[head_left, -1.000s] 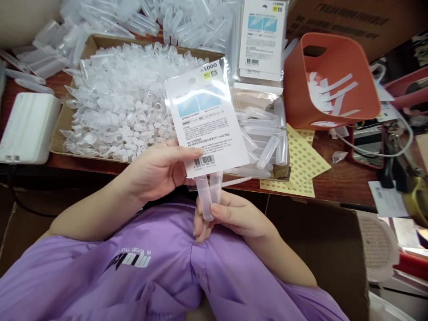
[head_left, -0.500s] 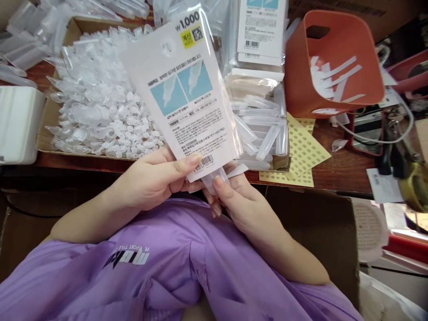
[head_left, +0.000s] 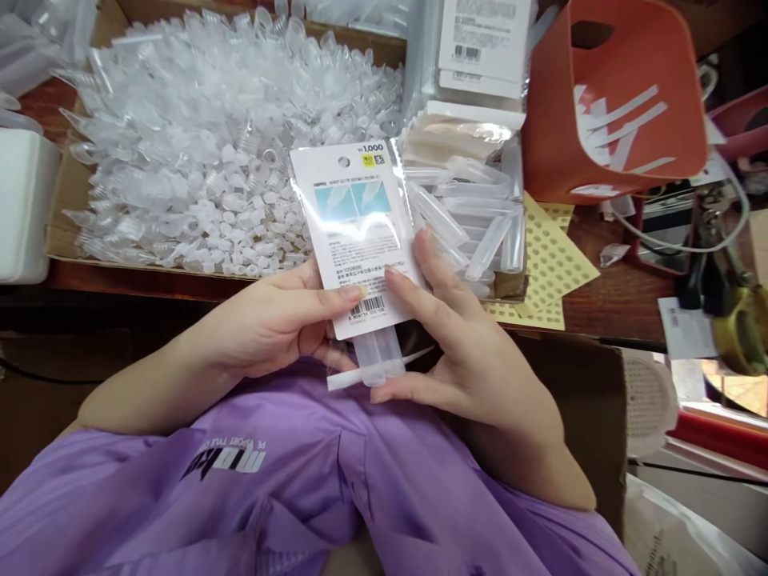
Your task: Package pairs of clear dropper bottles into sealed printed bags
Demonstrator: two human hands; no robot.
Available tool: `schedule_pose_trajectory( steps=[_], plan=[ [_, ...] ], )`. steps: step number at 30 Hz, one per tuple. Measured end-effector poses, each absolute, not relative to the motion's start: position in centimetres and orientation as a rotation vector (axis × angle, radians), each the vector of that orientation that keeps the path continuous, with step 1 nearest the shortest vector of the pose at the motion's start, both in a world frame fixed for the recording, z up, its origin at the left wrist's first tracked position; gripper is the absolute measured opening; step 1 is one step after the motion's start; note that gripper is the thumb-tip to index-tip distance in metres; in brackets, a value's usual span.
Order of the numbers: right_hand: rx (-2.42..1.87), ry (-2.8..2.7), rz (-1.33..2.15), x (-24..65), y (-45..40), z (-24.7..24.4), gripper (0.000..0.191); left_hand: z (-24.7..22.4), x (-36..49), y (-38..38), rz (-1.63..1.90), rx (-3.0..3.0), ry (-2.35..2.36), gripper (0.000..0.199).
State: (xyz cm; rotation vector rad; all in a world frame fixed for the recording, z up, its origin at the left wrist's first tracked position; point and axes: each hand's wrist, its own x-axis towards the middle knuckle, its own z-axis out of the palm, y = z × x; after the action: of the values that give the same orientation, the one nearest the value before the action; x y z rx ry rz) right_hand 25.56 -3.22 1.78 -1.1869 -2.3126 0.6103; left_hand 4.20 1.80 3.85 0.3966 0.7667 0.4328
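In the head view, my left hand (head_left: 270, 316) is closed on the left edge of a clear packet, its thumb over the barcode of the printed white card (head_left: 366, 256). Translucent plastic tubes (head_left: 379, 352) show below the card, with a narrow white strip (head_left: 343, 380) across their lower ends. My right hand (head_left: 480, 352) grips the packet from the right with fingers spread. One fingertip rests on the card and the thumb is at the tubes' lower end. The packet's back and part of the left fingers are hidden.
A cardboard box (head_left: 120, 268) of clear nozzles and small caps lies behind my hands. Loose tubes (head_left: 474, 212) and stacked carded packs (head_left: 480, 48) stand right of it. Farther right are an orange bin (head_left: 546, 152) with paper strips and yellow sticker sheets (head_left: 555, 256).
The packet has come lower and more upright, with the tubes showing further below the card. My right hand has spread its fingers and moved one onto the card. The view has shifted slightly.
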Motion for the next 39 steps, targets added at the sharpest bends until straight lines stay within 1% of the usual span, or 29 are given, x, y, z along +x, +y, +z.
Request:
schedule_pose_trajectory(
  steps=[2, 4, 12, 16, 19, 22, 26, 32, 37, 39],
  plan=[
    [-1.213, -2.295, 0.651, 25.5, -3.3, 1.8, 0.093, 3.7, 4.2, 1.8, 0.417, 0.372, 0.758, 0.038],
    [-1.266, -2.259, 0.635, 25.5, -3.5, 1.7, 0.084, 3.7, 4.2, 1.8, 0.401, 0.368, 0.724, 0.037],
    [-1.476, -2.063, 0.361, 24.7, -4.1, 1.8, 0.058, 3.5, 4.6, 1.5, 0.367, 0.407, 0.758, 0.036],
    [-1.497, -1.982, 0.242, 23.9, -4.3, 1.0, 0.041, 3.1, 4.6, 1.3, 0.324, 0.487, 0.775, 0.041],
    [-1.493, -1.914, 0.108, 23.4, -4.3, 0.4, 0.034, 3.0, 4.6, 0.9, 0.351, 0.561, 0.78, 0.046],
    [-1.468, -1.924, 0.082, 23.1, -4.2, 0.3, 0.034, 3.0, 4.6, 0.6, 0.476, 0.603, 0.75, 0.04],
    [-1.465, -2.071, 0.178, 23.2, -4.2, 0.7, 0.041, 2.9, 4.8, 0.5, 0.572, 0.563, 0.72, 0.028],
    [-1.549, -1.9, 0.12, 23.0, -4.4, 0.0, 0.04, 2.1, 5.3, 0.2, 0.586, 0.576, 0.588, 0.032],
    [-1.567, -1.977, 0.334, 23.4, -4.4, 1.3, 0.044, 2.1, 5.5, 0.2, 0.601, 0.509, 0.623, 0.029],
    [-1.581, -2.003, 0.368, 23.5, -4.5, 1.8, 0.043, 2.1, 5.6, 0.2, 0.611, 0.516, 0.609, 0.027]
  ],
)
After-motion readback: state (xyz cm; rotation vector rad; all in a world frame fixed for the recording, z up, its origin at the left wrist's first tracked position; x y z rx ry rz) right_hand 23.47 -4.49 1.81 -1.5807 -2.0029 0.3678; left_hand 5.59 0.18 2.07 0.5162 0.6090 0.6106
